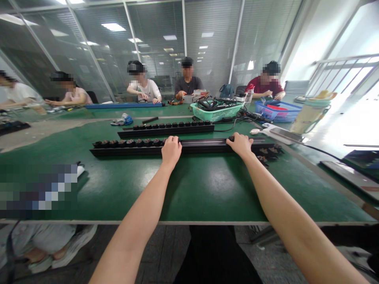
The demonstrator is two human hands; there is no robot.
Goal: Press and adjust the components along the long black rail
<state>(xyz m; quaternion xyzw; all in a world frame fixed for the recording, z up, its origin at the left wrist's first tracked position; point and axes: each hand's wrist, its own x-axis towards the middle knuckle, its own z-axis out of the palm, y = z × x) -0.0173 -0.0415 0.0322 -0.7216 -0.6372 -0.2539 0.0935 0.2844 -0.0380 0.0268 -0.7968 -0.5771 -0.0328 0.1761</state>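
My left hand point(171, 152) and right hand point(241, 144) are both curled over the top edge of a long black rail point(204, 147). Neither is spread open; the fingers bend down onto the rail, and each hand seems to have hold of it. The rail lies crosswise straight ahead of me at 12 o'clock, its long axis running from 9 toward 3. A row of small dark fittings point(127, 143) lines its left stretch. My hands sit well apart along it: the left is near its middle, and the right is closer to its right end, where more dark fittings point(266, 152) crowd just beyond.

Past it, also at 12 o'clock, a second black rail point(166, 130) lies roughly parallel, carrying its own row of fittings. Both rest on a green tabletop point(213, 185). Farther out at 1 o'clock sits a teal plastic basket point(216, 112) of black cables, with a blue crate point(278, 112) at 2 o'clock. A person in a dark red shirt point(268, 81) works beyond the crate, their hands apart from mine.
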